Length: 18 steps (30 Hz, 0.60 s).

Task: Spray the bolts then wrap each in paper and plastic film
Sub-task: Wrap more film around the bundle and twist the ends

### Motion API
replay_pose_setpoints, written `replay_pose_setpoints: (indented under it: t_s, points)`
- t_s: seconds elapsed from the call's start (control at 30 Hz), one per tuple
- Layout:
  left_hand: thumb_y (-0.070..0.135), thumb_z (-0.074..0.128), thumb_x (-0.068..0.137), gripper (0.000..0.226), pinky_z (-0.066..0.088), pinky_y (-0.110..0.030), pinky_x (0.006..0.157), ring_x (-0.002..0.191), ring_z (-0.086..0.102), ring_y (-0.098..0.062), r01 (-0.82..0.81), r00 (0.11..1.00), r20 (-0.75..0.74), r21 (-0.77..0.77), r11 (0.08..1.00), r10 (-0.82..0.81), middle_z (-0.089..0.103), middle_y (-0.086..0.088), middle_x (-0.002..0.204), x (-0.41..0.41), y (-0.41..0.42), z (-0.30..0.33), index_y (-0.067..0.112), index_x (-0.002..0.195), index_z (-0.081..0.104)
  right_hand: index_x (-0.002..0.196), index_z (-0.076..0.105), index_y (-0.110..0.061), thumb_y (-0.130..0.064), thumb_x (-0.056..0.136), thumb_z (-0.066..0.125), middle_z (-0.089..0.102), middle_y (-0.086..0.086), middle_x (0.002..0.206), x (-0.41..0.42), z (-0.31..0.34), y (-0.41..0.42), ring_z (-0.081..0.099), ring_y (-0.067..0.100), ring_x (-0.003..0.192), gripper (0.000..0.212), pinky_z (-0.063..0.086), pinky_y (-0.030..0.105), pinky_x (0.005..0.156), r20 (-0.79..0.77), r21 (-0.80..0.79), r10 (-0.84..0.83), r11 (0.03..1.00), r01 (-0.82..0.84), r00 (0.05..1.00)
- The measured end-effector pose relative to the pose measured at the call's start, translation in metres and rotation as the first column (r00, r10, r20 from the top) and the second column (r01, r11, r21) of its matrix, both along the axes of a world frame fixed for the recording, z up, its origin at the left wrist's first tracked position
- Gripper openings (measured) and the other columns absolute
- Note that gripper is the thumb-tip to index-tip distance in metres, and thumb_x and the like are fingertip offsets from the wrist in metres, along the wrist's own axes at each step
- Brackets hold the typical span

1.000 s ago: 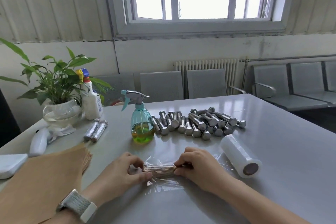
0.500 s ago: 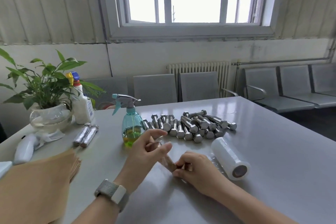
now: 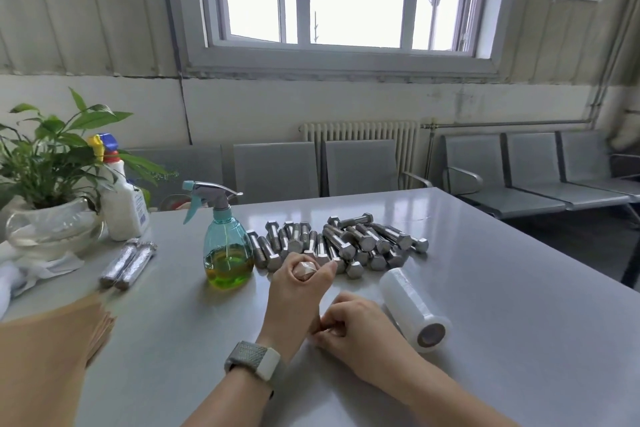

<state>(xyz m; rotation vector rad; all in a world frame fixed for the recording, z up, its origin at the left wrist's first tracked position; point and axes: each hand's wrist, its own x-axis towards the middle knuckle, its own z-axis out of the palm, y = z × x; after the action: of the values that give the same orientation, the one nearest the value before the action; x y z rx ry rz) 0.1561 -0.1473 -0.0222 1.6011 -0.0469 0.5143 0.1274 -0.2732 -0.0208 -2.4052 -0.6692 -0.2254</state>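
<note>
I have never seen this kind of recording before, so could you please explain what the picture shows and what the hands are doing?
There is no machine here: a person wears a camera on the head, looking forward and down at a grey table. The left hand, with a watch on the wrist, grips a wrapped bolt upright. The right hand rests curled by its lower end; what it holds is hidden. On the table lie a pile of bare bolts, a spray bottle, a roll of plastic film, brown paper sheets and two finished bolts.
</note>
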Motion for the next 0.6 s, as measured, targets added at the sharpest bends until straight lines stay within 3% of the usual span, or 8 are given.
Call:
replay_pose_setpoints:
  t_s: [0.1, 0.2, 0.23, 0.3, 0.37, 0.43, 0.47, 0.6]
  points:
    - [0.022, 0.074, 0.08, 0.028, 0.036, -0.026, 0.046, 0.048, 0.042, -0.018, 0.044, 0.999, 0.0, 0.013, 0.999, -0.044, 0.047, 0.0, 0.053, -0.002, 0.0, -0.003, 0.005, 0.073, 0.054, 0.1, 0.075, -0.016, -0.031, 0.084, 0.071, 0.065, 0.001, 0.101, -0.003, 0.02, -0.007, 0.06, 0.013, 0.091, 0.022, 0.045, 0.02, 0.081, -0.039, -0.139, -0.007, 0.99, 0.002, 0.999]
    - [0.02, 0.072, 0.083, 0.022, 0.037, -0.02, 0.046, 0.047, 0.044, -0.015, 0.089, 0.996, -0.003, 0.037, 0.995, -0.089, 0.049, 0.003, 0.049, -0.001, 0.005, -0.004, 0.005, 0.073, 0.059, 0.096, 0.076, -0.024, -0.038, 0.084, 0.073, 0.068, -0.007, 0.088, 0.008, 0.057, -0.04, 0.062, 0.004, 0.08, 0.018, 0.045, 0.019, 0.072, 0.104, 0.073, -0.183, 0.982, 0.176, 0.977]
    - [0.019, 0.072, 0.083, 0.019, 0.037, -0.017, 0.046, 0.047, 0.043, -0.011, 0.086, 0.996, -0.006, 0.039, 0.996, -0.085, 0.05, 0.005, 0.047, -0.001, 0.006, -0.005, 0.008, 0.071, 0.062, 0.102, 0.072, -0.026, -0.046, 0.085, 0.069, 0.067, -0.008, 0.092, 0.012, 0.065, -0.054, 0.062, 0.006, 0.085, 0.026, 0.045, 0.02, 0.073, 0.139, 0.035, -0.277, 0.961, 0.275, 0.951]
    - [0.018, 0.072, 0.082, 0.016, 0.035, -0.015, 0.045, 0.044, 0.041, -0.008, 0.1, 0.995, -0.02, 0.034, 0.994, -0.099, 0.05, 0.008, 0.046, -0.002, 0.002, -0.005, 0.012, 0.069, 0.065, 0.13, 0.053, -0.025, -0.067, 0.084, 0.058, 0.06, -0.001, 0.118, 0.02, 0.066, -0.075, 0.058, 0.019, 0.109, 0.063, 0.047, 0.031, 0.085, 0.074, -0.282, -0.441, 0.851, 0.443, 0.895]
    - [0.019, 0.072, 0.082, 0.019, 0.032, -0.016, 0.043, 0.043, 0.036, -0.009, 0.114, 0.993, -0.025, 0.035, 0.993, -0.113, 0.046, 0.007, 0.047, -0.003, 0.0, -0.004, 0.008, 0.068, 0.064, 0.143, 0.031, -0.02, -0.078, 0.079, 0.052, 0.056, 0.003, 0.126, 0.024, 0.052, -0.083, 0.062, 0.02, 0.1, 0.09, 0.052, 0.032, 0.076, -0.107, -0.505, -0.527, 0.759, 0.411, 0.843]
    - [0.019, 0.071, 0.083, 0.028, 0.028, -0.019, 0.043, 0.046, 0.033, -0.015, 0.125, 0.992, -0.024, 0.033, 0.992, -0.124, 0.042, 0.0, 0.05, -0.002, 0.0, -0.005, -0.004, 0.072, 0.057, 0.141, 0.027, -0.016, -0.079, 0.074, 0.058, 0.059, -0.002, 0.106, 0.023, 0.045, -0.079, 0.067, 0.01, 0.068, 0.097, 0.052, 0.027, 0.05, -0.375, -0.418, -0.513, 0.837, 0.353, 0.772]
    - [0.018, 0.07, 0.083, 0.031, 0.028, -0.02, 0.044, 0.048, 0.033, -0.017, 0.132, 0.991, -0.029, 0.041, 0.99, -0.131, 0.04, -0.003, 0.052, -0.002, 0.0, -0.006, -0.008, 0.074, 0.055, 0.136, 0.03, -0.015, -0.077, 0.072, 0.063, 0.059, -0.003, 0.099, 0.026, 0.042, -0.079, 0.069, 0.009, 0.064, 0.095, 0.053, 0.026, 0.045, -0.435, -0.366, -0.482, 0.866, 0.339, 0.761]
    - [0.018, 0.069, 0.085, 0.026, 0.036, -0.014, 0.05, 0.055, 0.04, -0.009, 0.166, 0.985, -0.052, 0.072, 0.984, -0.162, 0.048, 0.001, 0.065, -0.004, -0.001, -0.012, -0.004, 0.077, 0.059, 0.108, 0.054, -0.013, -0.057, 0.076, 0.071, 0.062, 0.005, 0.096, 0.031, 0.046, -0.078, 0.071, 0.02, 0.067, 0.057, 0.053, 0.026, 0.045, -0.578, -0.17, -0.397, 0.913, 0.371, 0.713]
